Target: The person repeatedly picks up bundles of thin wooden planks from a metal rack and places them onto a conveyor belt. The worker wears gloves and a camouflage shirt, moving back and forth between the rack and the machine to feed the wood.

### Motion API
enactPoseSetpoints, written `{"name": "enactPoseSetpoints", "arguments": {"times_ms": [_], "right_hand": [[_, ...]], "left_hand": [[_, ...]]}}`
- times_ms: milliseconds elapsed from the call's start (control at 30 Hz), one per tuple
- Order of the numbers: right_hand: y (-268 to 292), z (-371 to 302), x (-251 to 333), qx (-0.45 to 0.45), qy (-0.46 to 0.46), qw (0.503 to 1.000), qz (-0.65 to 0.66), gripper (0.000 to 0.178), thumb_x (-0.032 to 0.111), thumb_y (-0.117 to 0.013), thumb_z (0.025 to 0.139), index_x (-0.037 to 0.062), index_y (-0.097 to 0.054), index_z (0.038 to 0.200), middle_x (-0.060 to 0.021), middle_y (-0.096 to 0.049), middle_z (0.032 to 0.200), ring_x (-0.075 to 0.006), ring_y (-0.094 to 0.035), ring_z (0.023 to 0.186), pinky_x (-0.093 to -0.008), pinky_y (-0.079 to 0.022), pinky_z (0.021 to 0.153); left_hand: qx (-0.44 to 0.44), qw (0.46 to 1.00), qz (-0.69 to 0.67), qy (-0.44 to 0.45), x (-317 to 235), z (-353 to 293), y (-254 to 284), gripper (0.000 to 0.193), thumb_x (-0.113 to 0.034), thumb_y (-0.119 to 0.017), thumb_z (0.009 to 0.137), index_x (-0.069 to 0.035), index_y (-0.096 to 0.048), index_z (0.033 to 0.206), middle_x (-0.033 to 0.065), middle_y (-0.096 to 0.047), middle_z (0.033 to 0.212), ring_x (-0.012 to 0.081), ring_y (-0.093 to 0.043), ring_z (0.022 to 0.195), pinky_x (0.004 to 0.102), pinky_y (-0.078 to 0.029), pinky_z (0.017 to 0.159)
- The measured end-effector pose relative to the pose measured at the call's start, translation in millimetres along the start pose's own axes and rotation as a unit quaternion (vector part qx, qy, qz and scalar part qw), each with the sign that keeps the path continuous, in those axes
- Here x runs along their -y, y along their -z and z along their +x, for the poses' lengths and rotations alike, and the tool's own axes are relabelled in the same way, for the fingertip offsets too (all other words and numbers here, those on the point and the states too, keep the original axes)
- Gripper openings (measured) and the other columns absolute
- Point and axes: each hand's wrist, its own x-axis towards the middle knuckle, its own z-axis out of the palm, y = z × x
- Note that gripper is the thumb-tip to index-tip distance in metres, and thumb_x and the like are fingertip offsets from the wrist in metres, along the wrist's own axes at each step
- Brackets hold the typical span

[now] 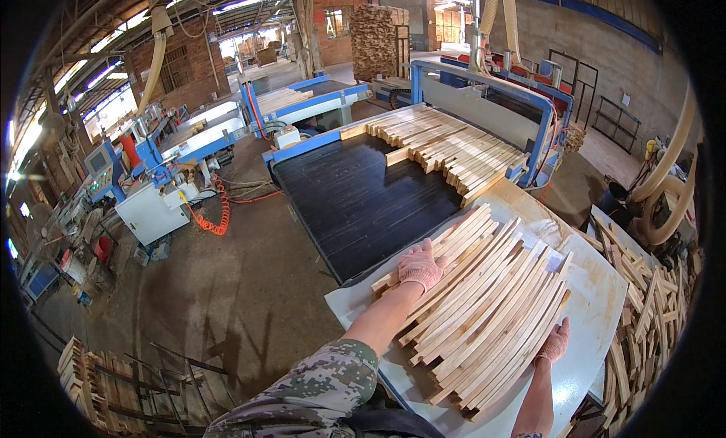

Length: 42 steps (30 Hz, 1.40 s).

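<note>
A loose batch of long pale wooden strips (484, 309) lies side by side on a pale sheet-like tabletop (597, 309) in front of me. My left hand (422, 266), in a pinkish knit glove, rests on the strips at the batch's left side, its fingers reaching forward and not curled round any strip. At the right side my right hand (556, 340), gloved alike, is beside the outermost strip with its fingers extended; its palm is partly hidden. The strips' ends are uneven, and they run away from me.
Beyond the tabletop is a black conveyor belt (340, 204) carrying a row of wooden strips (446, 147) toward a blue-framed machine (484, 98). A heap of wood pieces (643, 317) lies at right. Stacked wood (83, 393) stands lower left, near a white cabinet (153, 215).
</note>
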Motion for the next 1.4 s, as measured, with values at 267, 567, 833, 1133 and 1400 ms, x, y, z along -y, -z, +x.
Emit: {"name": "enactPoseSetpoints", "arguments": {"times_ms": [267,567,833,1133,1400], "right_hand": [[0.3,18.0,-31.1,-0.018,0.008,0.999,-0.041,0.056,0.014,-0.066,0.103,0.0012,-0.053,0.156,-0.0139,-0.065,0.150,-0.0205,-0.068,0.117,-0.0307,-0.052,0.103],[-0.3,9.1,-15.2,-0.010,0.012,1.000,-0.021,0.064,0.006,-0.068,0.102,0.0015,-0.046,0.162,0.0003,-0.068,0.118,-0.0072,-0.056,0.086,-0.0215,-0.051,0.081],[5.8,-11.6,20.3,0.009,-0.019,0.999,-0.028,0.064,0.003,-0.066,0.102,0.0014,-0.045,0.163,0.0018,-0.068,0.110,-0.0068,-0.058,0.086,-0.0209,-0.051,0.078],[-7.6,-10.8,10.6,-0.008,-0.018,0.997,0.079,0.061,0.007,-0.071,0.098,0.0026,-0.054,0.157,-0.0003,-0.068,0.106,-0.0088,-0.059,0.089,-0.0250,-0.053,0.084],[8.6,-17.6,25.1,-0.042,0.040,0.994,-0.097,0.052,0.016,-0.060,0.104,0.0020,-0.056,0.154,-0.0129,-0.069,0.136,-0.0248,-0.068,0.108,-0.0345,-0.053,0.098]], "left_hand": [[0.025,0.999,-0.017,0.014,-9.9,-18.8,21.9,0.088,-0.067,-0.044,0.105,-0.012,-0.024,0.171,0.0181,-0.044,0.167,0.0359,-0.049,0.148,0.0523,-0.040,0.122],[-0.014,1.000,-0.006,-0.008,0.5,0.1,-4.3,0.089,-0.067,-0.046,0.104,-0.011,-0.027,0.170,0.0191,-0.048,0.163,0.0354,-0.052,0.145,0.0505,-0.041,0.120],[-0.012,1.000,-0.002,-0.006,3.1,0.1,-3.5,0.089,-0.067,-0.047,0.104,-0.011,-0.028,0.170,0.0192,-0.050,0.162,0.0351,-0.053,0.144,0.0506,-0.042,0.119],[-0.022,0.998,0.055,-0.002,9.6,14.2,-14.7,0.084,-0.067,-0.040,0.105,-0.018,-0.026,0.172,0.0132,-0.052,0.161,0.0306,-0.056,0.142,0.0496,-0.048,0.112],[-0.033,0.999,0.040,-0.011,-0.3,10.2,-14.8,0.086,-0.066,-0.043,0.104,-0.015,-0.027,0.170,0.0175,-0.052,0.160,0.0325,-0.055,0.143,0.0502,-0.046,0.114]]}}
